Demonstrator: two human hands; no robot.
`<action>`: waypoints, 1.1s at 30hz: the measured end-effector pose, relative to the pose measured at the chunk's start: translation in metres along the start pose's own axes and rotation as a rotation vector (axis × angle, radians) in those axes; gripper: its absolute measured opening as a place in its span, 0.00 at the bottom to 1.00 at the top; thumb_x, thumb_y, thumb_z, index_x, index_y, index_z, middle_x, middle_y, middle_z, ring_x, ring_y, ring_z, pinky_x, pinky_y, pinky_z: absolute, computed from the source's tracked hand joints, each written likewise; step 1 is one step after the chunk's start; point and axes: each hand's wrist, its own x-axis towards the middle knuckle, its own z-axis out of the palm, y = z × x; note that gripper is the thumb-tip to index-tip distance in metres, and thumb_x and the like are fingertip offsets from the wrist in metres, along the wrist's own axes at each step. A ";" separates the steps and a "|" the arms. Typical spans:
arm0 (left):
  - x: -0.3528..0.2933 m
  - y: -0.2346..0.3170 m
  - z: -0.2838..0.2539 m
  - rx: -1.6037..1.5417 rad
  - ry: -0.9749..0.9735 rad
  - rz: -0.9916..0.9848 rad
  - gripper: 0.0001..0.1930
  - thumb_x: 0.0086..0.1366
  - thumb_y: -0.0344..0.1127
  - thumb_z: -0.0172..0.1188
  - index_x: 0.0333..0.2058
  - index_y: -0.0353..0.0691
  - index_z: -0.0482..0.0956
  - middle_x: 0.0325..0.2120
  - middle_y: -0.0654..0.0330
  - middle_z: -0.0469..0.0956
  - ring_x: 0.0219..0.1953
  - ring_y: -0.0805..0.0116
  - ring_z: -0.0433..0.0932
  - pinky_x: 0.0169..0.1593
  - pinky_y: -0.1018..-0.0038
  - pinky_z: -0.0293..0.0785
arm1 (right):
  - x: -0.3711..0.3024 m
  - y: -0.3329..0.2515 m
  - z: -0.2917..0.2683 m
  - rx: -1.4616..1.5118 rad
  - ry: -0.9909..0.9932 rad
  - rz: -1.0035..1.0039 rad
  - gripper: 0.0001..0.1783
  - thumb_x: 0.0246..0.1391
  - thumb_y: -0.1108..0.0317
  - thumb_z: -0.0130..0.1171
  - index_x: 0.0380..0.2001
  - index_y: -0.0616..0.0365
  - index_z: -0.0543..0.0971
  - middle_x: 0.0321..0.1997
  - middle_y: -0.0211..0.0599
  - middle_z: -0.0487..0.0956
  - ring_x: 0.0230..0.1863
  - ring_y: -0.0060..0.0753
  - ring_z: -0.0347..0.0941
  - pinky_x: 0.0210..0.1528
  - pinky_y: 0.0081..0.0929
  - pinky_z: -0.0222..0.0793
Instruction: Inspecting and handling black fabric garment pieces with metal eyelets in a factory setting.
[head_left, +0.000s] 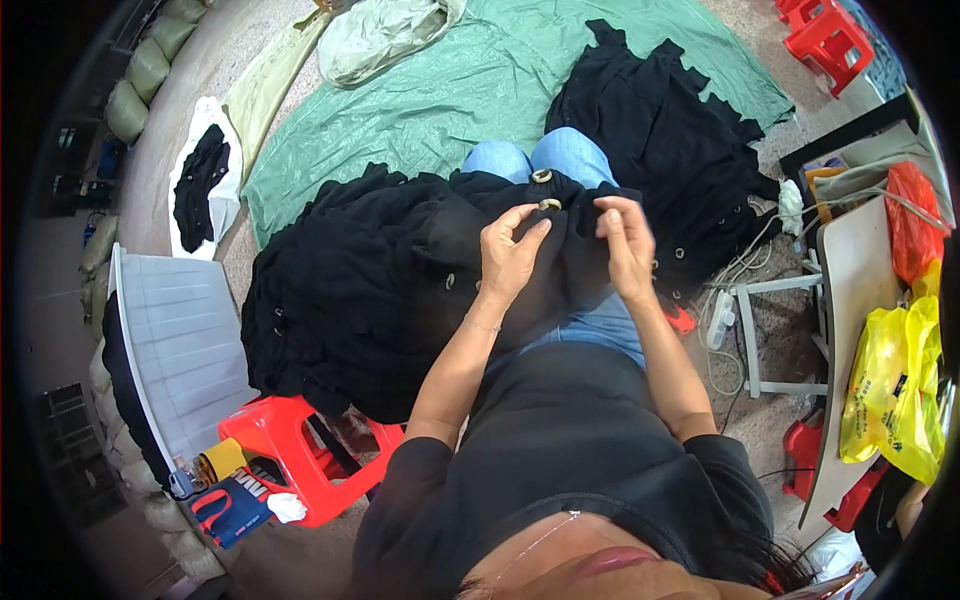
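Note:
A dark garment [350, 270] with several light ring-like buttons lies heaped across my lap, over blue jeans. My left hand [510, 255] is closed in a pinch on its edge, right beside a tan button [549, 204]. Another button [541, 176] sits a little farther out on the cloth. Just right of that edge, my right hand [628, 250] is raised with curled fingers, thumb and forefinger close together. Whatever its fingertips hold is too small or blurred to make out.
More black garments [650, 120] lie on a green sheet [400, 130] ahead. A red stool [300, 450] and a grey plastic bin [185, 340] stand at left. To the right are a table [850, 270] with a yellow bag [890, 390], a red bag [910, 220] and loose cables [715, 330].

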 end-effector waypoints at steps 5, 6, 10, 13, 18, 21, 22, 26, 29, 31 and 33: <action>-0.003 -0.004 -0.007 -0.083 0.008 -0.020 0.12 0.59 0.24 0.62 0.42 0.26 0.79 0.36 0.58 0.82 0.38 0.76 0.78 0.44 0.79 0.73 | 0.024 -0.091 -0.141 0.377 0.888 -0.242 0.10 0.63 0.61 0.46 0.35 0.55 0.70 0.18 0.25 0.65 0.14 0.12 0.54 0.14 0.13 0.47; -0.004 -0.004 -0.009 -0.091 0.006 -0.023 0.12 0.59 0.24 0.62 0.42 0.26 0.79 0.36 0.58 0.82 0.38 0.77 0.77 0.45 0.79 0.73 | 0.016 -0.124 -0.162 0.478 0.916 -0.428 0.12 0.62 0.62 0.42 0.38 0.57 0.72 0.19 0.23 0.64 0.14 0.14 0.52 0.17 0.13 0.47; 0.002 0.008 0.001 -0.173 -0.036 -0.073 0.11 0.60 0.24 0.61 0.42 0.28 0.79 0.36 0.60 0.82 0.37 0.79 0.77 0.44 0.81 0.72 | 0.000 -0.129 -0.155 0.226 0.813 -0.576 0.16 0.64 0.58 0.49 0.43 0.60 0.73 0.23 0.29 0.71 0.17 0.15 0.57 0.19 0.14 0.51; -0.002 0.010 -0.001 -0.199 -0.056 -0.086 0.11 0.60 0.24 0.61 0.42 0.29 0.80 0.35 0.62 0.81 0.37 0.80 0.76 0.43 0.82 0.72 | 0.004 -0.064 -0.083 -0.512 0.480 -0.595 0.11 0.60 0.66 0.57 0.42 0.61 0.78 0.34 0.34 0.79 0.27 0.19 0.71 0.30 0.15 0.67; -0.009 0.010 0.002 -0.188 -0.056 -0.081 0.11 0.61 0.24 0.60 0.42 0.29 0.80 0.35 0.64 0.81 0.36 0.81 0.76 0.42 0.83 0.71 | -0.012 -0.027 0.007 -0.364 0.063 -0.326 0.09 0.49 0.77 0.63 0.36 0.63 0.80 0.24 0.38 0.77 0.21 0.29 0.72 0.24 0.23 0.66; -0.011 0.008 0.000 -0.298 -0.058 -0.140 0.10 0.62 0.24 0.59 0.42 0.30 0.80 0.35 0.65 0.81 0.36 0.81 0.75 0.42 0.83 0.71 | -0.011 -0.021 0.013 -0.475 -0.027 -0.420 0.10 0.46 0.76 0.66 0.34 0.61 0.80 0.23 0.37 0.75 0.21 0.35 0.71 0.24 0.28 0.66; -0.010 0.008 -0.001 -0.328 -0.068 -0.148 0.10 0.63 0.24 0.58 0.42 0.30 0.80 0.35 0.65 0.80 0.36 0.81 0.75 0.42 0.84 0.70 | -0.010 -0.020 0.013 -0.472 -0.027 -0.420 0.10 0.46 0.76 0.66 0.34 0.61 0.80 0.23 0.37 0.75 0.21 0.35 0.71 0.24 0.28 0.66; -0.010 0.009 0.000 -0.350 -0.097 -0.161 0.10 0.64 0.25 0.57 0.42 0.30 0.80 0.35 0.65 0.80 0.36 0.81 0.75 0.43 0.84 0.70 | -0.010 -0.019 0.014 -0.529 -0.023 -0.458 0.10 0.46 0.75 0.66 0.35 0.60 0.80 0.23 0.36 0.75 0.21 0.35 0.72 0.24 0.28 0.66; -0.011 0.010 0.000 -0.338 -0.109 -0.163 0.10 0.64 0.25 0.57 0.43 0.30 0.80 0.35 0.64 0.80 0.37 0.81 0.75 0.44 0.84 0.70 | -0.008 -0.019 0.015 -0.538 -0.004 -0.480 0.10 0.46 0.76 0.66 0.35 0.61 0.80 0.21 0.35 0.73 0.20 0.33 0.70 0.23 0.27 0.65; -0.011 0.011 0.000 -0.339 -0.116 -0.170 0.10 0.64 0.25 0.57 0.43 0.30 0.80 0.35 0.64 0.80 0.38 0.81 0.75 0.44 0.84 0.70 | -0.008 -0.018 0.016 -0.540 0.005 -0.488 0.10 0.46 0.78 0.65 0.36 0.61 0.81 0.20 0.35 0.71 0.19 0.31 0.68 0.23 0.26 0.63; -0.011 0.013 0.001 -0.342 -0.122 -0.176 0.10 0.64 0.25 0.57 0.43 0.30 0.80 0.35 0.64 0.80 0.38 0.81 0.75 0.45 0.83 0.70 | -0.009 -0.017 0.016 -0.547 0.015 -0.488 0.10 0.46 0.77 0.65 0.36 0.61 0.81 0.20 0.35 0.71 0.19 0.31 0.68 0.23 0.26 0.63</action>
